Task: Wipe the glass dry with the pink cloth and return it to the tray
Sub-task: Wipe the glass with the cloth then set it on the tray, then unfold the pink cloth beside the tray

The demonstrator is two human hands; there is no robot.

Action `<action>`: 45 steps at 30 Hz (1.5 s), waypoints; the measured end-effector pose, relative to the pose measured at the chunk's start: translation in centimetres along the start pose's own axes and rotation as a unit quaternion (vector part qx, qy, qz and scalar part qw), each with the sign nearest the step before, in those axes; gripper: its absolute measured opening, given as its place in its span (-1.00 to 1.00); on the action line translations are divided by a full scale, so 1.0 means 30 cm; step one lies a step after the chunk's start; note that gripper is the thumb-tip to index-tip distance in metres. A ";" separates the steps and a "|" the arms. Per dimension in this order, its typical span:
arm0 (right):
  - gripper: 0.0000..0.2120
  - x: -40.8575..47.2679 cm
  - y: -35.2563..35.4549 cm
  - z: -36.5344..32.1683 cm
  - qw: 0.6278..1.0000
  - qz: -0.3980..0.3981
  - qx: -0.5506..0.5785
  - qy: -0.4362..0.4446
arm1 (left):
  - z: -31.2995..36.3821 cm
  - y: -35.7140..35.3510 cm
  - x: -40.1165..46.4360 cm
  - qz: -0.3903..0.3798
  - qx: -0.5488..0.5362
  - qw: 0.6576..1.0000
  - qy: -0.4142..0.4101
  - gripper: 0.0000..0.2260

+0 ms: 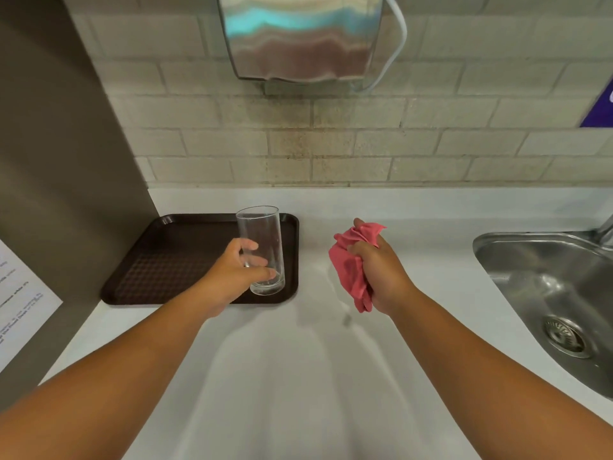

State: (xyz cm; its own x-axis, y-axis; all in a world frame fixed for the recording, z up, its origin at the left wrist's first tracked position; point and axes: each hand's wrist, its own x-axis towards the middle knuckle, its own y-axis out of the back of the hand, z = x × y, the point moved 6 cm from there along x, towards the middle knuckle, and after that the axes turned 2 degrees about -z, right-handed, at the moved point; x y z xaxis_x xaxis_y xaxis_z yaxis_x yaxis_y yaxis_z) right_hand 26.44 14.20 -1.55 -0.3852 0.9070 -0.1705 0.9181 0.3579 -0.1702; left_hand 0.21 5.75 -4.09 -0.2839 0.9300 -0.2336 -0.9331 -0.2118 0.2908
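Note:
A tall clear glass (262, 234) stands upright at the right end of the dark brown tray (172, 254), which lies on the white counter at the left. My left hand (232, 270) is wrapped around the lower half of the glass, fingers showing through it. Whether the glass base rests on the tray or hovers just above it, I cannot tell. To the right of the tray, above the bare counter, my right hand (378, 270) is closed on the crumpled pink cloth (351, 263), which hangs from the fist.
A steel sink (544, 287) with a drain is set into the counter at the right, its tap at the frame edge. A metal dispenser (302, 38) hangs on the tiled wall above. A brown panel with a paper notice (23, 303) bounds the left.

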 end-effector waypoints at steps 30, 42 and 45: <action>-0.39 0.064 -0.093 -0.021 0.997 -0.056 -0.030 0.049 | -0.028 -0.053 0.034 0.025 -0.035 0.997 -0.056 -0.43; -0.56 0.013 -0.024 0.019 0.997 -0.047 -0.066 0.010 | -0.145 -0.033 0.105 0.081 0.011 0.996 -0.029 -0.34; -0.63 0.018 -0.008 0.027 0.997 -0.030 -0.072 0.009 | -0.174 -0.030 0.127 0.082 0.010 0.996 -0.027 -0.33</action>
State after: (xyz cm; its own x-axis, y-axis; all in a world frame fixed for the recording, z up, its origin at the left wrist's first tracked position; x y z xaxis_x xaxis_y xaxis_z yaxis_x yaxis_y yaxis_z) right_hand 25.94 14.42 -2.39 -0.4389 0.8865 -0.1464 0.8980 0.4382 -0.0385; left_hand -1.21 7.92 -10.10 -0.4193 0.8982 -0.1321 -0.8705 -0.3565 0.3394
